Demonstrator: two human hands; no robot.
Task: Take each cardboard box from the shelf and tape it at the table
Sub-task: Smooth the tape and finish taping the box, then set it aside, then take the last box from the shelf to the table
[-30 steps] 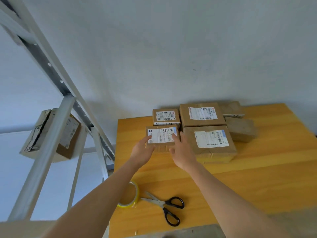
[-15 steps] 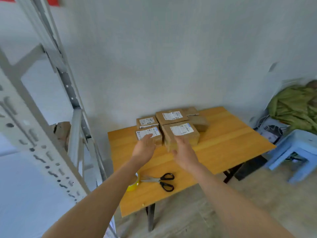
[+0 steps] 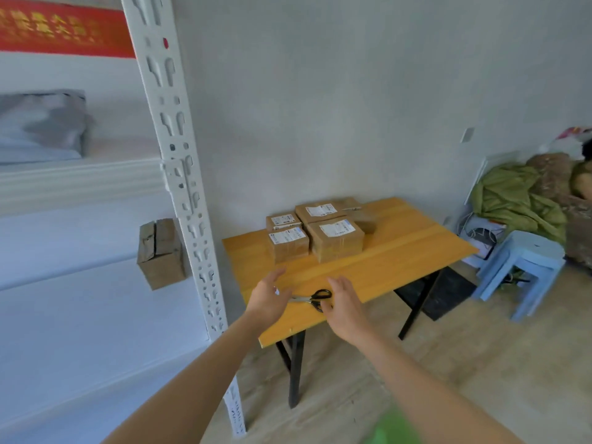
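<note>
1. Table (image 3: 407,251): a wooden top on black legs, its far edge near the wall.
2. Boxes (image 3: 334,241): a cluster of cardboard boxes on the far-left part of the table, packed side by side. Four show white labels on top. Plain ones sit at the cluster's far-right side.
3. Shelf box (image 3: 160,256): one cardboard box left of the table, on a white shelf (image 3: 80,274), partly behind the upright (image 3: 179,187). Its flaps are parted a little.
4. Left hand (image 3: 267,298): over the near-left part of the table, fingers spread and relaxed, holding nothing. Whether it touches the top cannot be told.
5. Right hand (image 3: 344,307): over the near edge of the table, beside the left hand, fingers loose and apart, holding nothing.
6. Scissors (image 3: 315,298): black-handled, lying flat near the table's near edge, between the two hands. The left hand covers the blade tips and the right hand overlaps one handle loop.
7. Upright: a white slotted post just left of the table.
8. Stool (image 3: 525,267): pale blue, on the floor right of the table, with a green cloth heap (image 3: 515,200) beyond it.
</note>
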